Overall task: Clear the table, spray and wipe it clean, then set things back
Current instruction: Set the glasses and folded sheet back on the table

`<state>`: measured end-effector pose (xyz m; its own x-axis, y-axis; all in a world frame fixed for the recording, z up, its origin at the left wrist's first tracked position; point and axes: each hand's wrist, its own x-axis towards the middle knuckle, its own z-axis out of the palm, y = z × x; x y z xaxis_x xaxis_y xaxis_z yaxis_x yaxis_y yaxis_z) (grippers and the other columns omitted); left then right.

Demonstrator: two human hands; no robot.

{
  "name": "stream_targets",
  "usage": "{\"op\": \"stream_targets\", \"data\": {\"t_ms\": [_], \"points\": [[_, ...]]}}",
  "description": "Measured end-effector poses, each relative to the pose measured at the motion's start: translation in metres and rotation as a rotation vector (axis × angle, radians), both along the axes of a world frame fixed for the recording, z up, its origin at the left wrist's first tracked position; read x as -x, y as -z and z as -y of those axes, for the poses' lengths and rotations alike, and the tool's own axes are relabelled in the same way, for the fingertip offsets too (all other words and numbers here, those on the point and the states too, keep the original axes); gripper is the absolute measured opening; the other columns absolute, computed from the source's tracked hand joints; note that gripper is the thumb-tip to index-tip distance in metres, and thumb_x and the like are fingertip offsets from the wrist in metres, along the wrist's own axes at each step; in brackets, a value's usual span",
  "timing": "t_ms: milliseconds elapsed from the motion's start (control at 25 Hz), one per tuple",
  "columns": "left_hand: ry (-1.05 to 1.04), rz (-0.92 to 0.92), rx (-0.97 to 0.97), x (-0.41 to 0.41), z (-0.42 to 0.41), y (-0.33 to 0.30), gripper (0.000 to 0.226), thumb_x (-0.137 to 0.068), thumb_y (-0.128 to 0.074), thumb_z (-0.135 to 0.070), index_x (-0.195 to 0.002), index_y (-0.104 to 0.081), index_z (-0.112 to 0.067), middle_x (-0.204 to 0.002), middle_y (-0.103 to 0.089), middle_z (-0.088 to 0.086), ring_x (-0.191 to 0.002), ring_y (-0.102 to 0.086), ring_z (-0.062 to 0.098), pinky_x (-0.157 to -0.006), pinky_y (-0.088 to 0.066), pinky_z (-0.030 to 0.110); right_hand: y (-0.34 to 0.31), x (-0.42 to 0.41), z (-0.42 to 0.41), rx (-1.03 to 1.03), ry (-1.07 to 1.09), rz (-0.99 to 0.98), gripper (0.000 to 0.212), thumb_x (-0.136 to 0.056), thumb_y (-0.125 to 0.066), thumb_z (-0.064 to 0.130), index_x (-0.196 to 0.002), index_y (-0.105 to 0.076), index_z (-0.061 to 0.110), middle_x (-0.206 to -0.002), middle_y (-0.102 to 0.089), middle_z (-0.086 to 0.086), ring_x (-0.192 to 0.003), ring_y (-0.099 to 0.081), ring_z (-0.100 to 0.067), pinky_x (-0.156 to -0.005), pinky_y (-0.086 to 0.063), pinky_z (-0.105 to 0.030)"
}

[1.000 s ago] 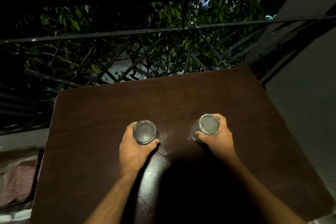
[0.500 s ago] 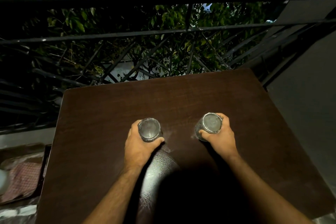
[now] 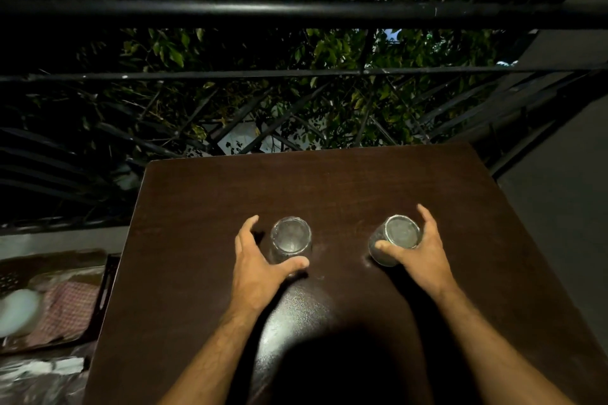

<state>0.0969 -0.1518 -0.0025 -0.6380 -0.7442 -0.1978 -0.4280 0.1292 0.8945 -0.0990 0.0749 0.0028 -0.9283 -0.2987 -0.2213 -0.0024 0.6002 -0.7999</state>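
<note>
Dark brown and glossy, the table (image 3: 204,207) stands against a black metal railing (image 3: 296,11) with leafy branches behind it. Off its left edge lies a checked cloth (image 3: 65,309) beside a white object too blurred to name. Near the table's middle stand two clear drinking glasses. Spread wide, the left hand (image 3: 260,260) has its thumb just beside the left glass (image 3: 291,237). The right hand (image 3: 421,253) is also spread, its thumb lying across the right glass (image 3: 396,237).
</note>
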Motion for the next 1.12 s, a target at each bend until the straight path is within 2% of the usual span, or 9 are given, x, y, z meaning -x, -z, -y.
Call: {"op": "stream_targets", "data": {"t_ms": [80, 160, 280, 440, 560, 720, 840, 920, 1120], "points": [[-0.032, -0.042, 0.037, -0.028, 0.012, -0.008, 0.125, -0.036, -0.088, -0.065, -0.142, -0.025, -0.047, -0.145, -0.03, -0.02, -0.124, -0.036, -0.001, -0.097, -0.034, 0.027, -0.017, -0.008, 0.013, 0.001, 0.027, -0.138, 0.11, -0.061, -0.081, 0.066, -0.152, -0.028, 0.035, -0.163, -0.024, 0.004, -0.153, -0.007, -0.018, -0.122, -0.017, -0.044], [-0.076, -0.049, 0.059, -0.066, 0.026, -0.013, 0.12, -0.038, -0.087, -0.067, -0.141, -0.027, -0.05, -0.142, -0.032, -0.025, -0.122, -0.036, -0.007, -0.096, -0.033, 0.025, -0.031, -0.028, 0.039, 0.042, 0.014, -0.279, 0.1, -0.065, -0.07, 0.072, -0.149, -0.035, 0.031, -0.163, -0.025, 0.008, -0.153, -0.001, -0.012, -0.118, -0.013, -0.035], [-0.162, 0.003, 0.083, -0.136, 0.048, -0.017, 0.116, -0.041, -0.087, -0.063, -0.141, -0.031, -0.047, -0.14, -0.037, -0.025, -0.119, -0.039, -0.009, -0.097, -0.035, 0.024, -0.043, -0.079, 0.091, 0.137, -0.084, -0.407, 0.085, -0.071, -0.067, 0.066, -0.142, -0.045, 0.024, -0.159, -0.034, 0.001, -0.153, -0.005, -0.013, -0.116, -0.013, -0.033], [-0.364, 0.091, 0.062, -0.232, 0.082, -0.004, 0.1, -0.053, -0.085, -0.056, -0.14, -0.037, -0.039, -0.14, -0.047, -0.013, -0.123, -0.049, 0.008, -0.102, -0.043, 0.035, -0.037, -0.165, 0.161, 0.163, -0.339, -0.408, 0.058, -0.077, -0.079, 0.045, -0.127, -0.059, 0.021, -0.149, -0.047, 0.0, -0.15, -0.023, -0.019, -0.115, -0.02, -0.029], [-0.502, 0.137, 0.076, -0.305, 0.107, 0.013, 0.08, -0.073, -0.081, -0.046, -0.141, -0.04, -0.034, -0.139, -0.048, -0.007, -0.128, -0.048, 0.015, -0.103, -0.04, 0.035, -0.019, -0.242, 0.216, 0.149, -0.518, -0.404, 0.038, -0.077, -0.086, 0.027, -0.109, -0.069, 0.021, -0.126, -0.062, 0.003, -0.122, -0.049, -0.019, -0.104, -0.029, -0.017], [-0.604, 0.187, 0.13, -0.376, 0.13, 0.028, 0.053, -0.09, -0.054, -0.046, -0.138, -0.045, -0.025, -0.138, -0.054, 0.002, -0.129, -0.049, 0.021, -0.103, -0.038, 0.033, 0.008, -0.337, 0.289, 0.136, -0.742, -0.292, 0.027, -0.078, -0.082, 0.021, -0.102, -0.07, 0.025, -0.104, -0.057, 0.019, -0.097, -0.041, 0.004, -0.091, -0.025, 0.002], [-0.519, 0.18, 0.254, -0.409, 0.147, 0.03, 0.036, -0.095, -0.047, -0.029, -0.13, -0.054, -0.025, -0.131, -0.058, -0.001, -0.123, -0.053, 0.014, -0.103, -0.038, 0.025, 0.041, -0.397, 0.339, 0.013, -0.912, -0.101, 0.023, -0.082, -0.073, 0.022, -0.105, -0.073, 0.025, -0.105, -0.069, 0.01, -0.097, -0.058, -0.005, -0.083, -0.038, -0.007], [-0.507, 0.214, 0.344, -0.432, 0.153, 0.042, 0.038, -0.094, -0.056, -0.007, -0.131, -0.054, -0.018, -0.131, -0.059, 0.006, -0.122, -0.051, 0.01, -0.106, -0.037, 0.017, 0.069, -0.431, 0.364, -0.072, -0.954, 0.016, 0.034, -0.084, -0.071, 0.021, -0.118, -0.071, 0.021, -0.117, -0.071, 0.0, -0.11, -0.064, -0.017, -0.091, -0.042, -0.018], [-0.748, 0.398, -0.055, -0.489, 0.164, 0.075, 0.05, -0.096, -0.055, -0.004, -0.141, -0.049, -0.027, -0.149, -0.048, 0.004, -0.135, -0.046, 0.03, -0.112, -0.039, 0.051, 0.132, -0.484, 0.397, -0.311, -0.867, 0.156, 0.047, -0.093, -0.062, 0.028, -0.14, -0.052, 0.025, -0.134, -0.063, -0.001, -0.123, -0.058, -0.02, -0.101, -0.045, -0.032]]}}
